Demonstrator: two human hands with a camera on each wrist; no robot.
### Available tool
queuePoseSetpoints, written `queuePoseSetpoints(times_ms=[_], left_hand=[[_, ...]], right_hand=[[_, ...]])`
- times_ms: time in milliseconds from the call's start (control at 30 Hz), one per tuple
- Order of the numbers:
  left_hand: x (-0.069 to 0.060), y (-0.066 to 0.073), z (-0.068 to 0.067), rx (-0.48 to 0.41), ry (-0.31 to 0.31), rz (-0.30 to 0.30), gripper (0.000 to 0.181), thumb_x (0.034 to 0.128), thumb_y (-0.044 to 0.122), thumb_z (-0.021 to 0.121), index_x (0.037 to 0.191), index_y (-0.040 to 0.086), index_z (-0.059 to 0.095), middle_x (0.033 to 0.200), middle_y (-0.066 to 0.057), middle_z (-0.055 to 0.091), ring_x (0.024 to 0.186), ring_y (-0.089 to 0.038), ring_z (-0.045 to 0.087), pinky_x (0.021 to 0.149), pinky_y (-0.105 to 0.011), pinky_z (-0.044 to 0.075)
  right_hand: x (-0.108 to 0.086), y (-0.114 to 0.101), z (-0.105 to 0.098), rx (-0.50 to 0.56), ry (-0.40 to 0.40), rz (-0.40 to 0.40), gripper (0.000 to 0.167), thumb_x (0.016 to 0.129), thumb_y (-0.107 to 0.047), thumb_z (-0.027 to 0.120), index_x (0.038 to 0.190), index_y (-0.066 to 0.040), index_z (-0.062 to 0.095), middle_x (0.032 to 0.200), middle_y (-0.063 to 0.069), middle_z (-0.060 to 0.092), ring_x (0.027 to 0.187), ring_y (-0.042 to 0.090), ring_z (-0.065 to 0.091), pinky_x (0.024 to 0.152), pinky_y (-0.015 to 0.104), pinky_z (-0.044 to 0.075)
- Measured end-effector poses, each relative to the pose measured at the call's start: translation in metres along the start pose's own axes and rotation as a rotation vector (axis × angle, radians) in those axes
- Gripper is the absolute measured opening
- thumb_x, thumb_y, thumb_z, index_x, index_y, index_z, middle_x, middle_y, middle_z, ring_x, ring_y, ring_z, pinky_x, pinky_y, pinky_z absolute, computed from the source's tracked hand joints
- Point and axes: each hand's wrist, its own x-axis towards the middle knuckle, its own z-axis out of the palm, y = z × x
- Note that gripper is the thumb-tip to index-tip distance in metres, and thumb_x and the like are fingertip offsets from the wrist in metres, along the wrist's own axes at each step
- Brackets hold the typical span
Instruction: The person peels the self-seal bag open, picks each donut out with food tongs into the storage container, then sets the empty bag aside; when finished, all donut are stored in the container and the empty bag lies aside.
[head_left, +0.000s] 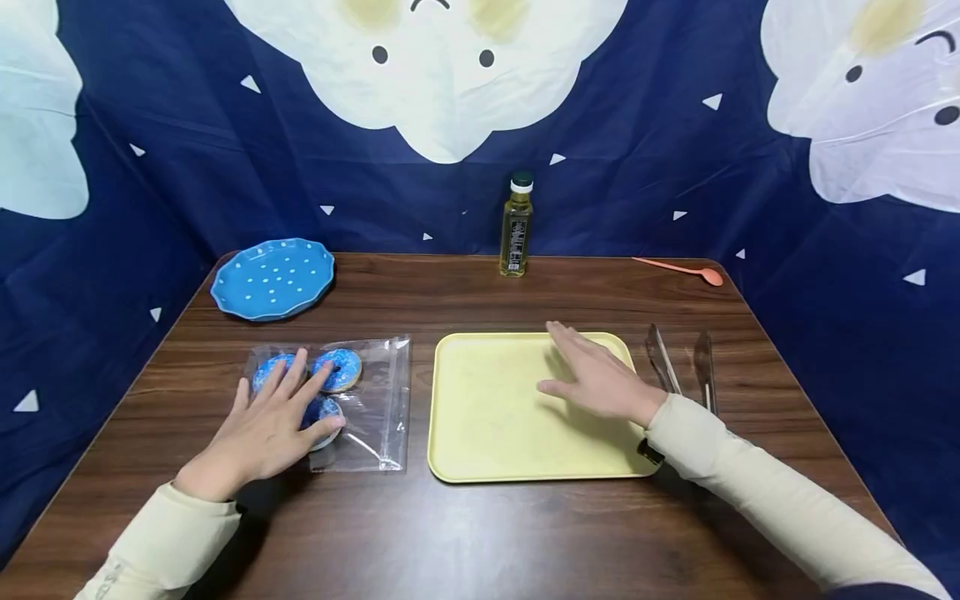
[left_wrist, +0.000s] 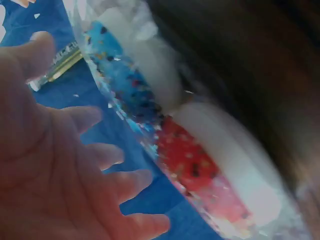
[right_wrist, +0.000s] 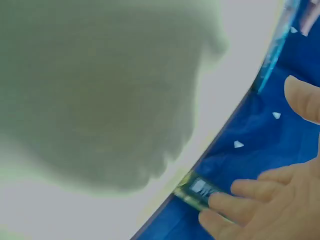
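Plastic bag (head_left: 375,417), speckled ring doughnuts (head_left: 350,365) inside; rectangular yellow tray (head_left: 487,408); hands (head_left: 258,433) (head_left: 603,379) spread above

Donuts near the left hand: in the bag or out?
In the clear bag: the left wrist view shows its plastic around a blue donut and a red donut. Whether it is sealed, cannot tell.

The head view is bright and clear, with soft shadow under the right hand (head_left: 603,381) on the yellow tray (head_left: 480,417) and glare on the clear zip bag (head_left: 371,417). The left wrist view blurs the bench (head_left: 487,542); the right washes the tray nearly white.
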Motion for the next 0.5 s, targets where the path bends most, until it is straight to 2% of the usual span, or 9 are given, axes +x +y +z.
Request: queuePoseSetpoints(times_ms=[133,267,500], left_hand=[[-0.006,-0.005,0.001,-0.035,-0.009,-0.026,0.071,0.1023,0.055,0.049,0.154,0.007,0.038,0.161,-0.029,0.017,0.144,-0.055,0.012,0.102,-0.081,0.006],[-0.011,-0.004,0.0,-0.054,0.007,-0.04,0.056,0.1035,0.038,0.056,0.148,0.005,0.046,0.155,-0.032,0.028,0.14,-0.056,0.023,0.098,-0.082,0.017],[-0.017,-0.001,-0.001,-0.034,0.018,-0.001,0.052,0.1005,0.025,0.064,0.148,0.011,0.049,0.149,-0.032,0.036,0.131,-0.06,0.031,0.091,-0.082,0.028]], right_hand=[[0.023,-0.016,0.001,0.06,-0.043,-0.045,0.083,0.098,-0.042,0.066,0.158,-0.003,0.024,0.16,0.015,0.03,0.144,0.036,0.033,0.116,0.048,0.027],[0.047,-0.03,0.004,0.082,-0.09,-0.114,0.071,0.098,-0.037,0.067,0.153,-0.002,0.038,0.151,0.017,0.045,0.138,0.032,0.044,0.113,0.045,0.034],[0.086,-0.056,0.012,0.076,-0.157,-0.202,0.056,0.098,-0.033,0.066,0.145,-0.005,0.053,0.137,0.012,0.061,0.124,0.027,0.058,0.103,0.042,0.045]])
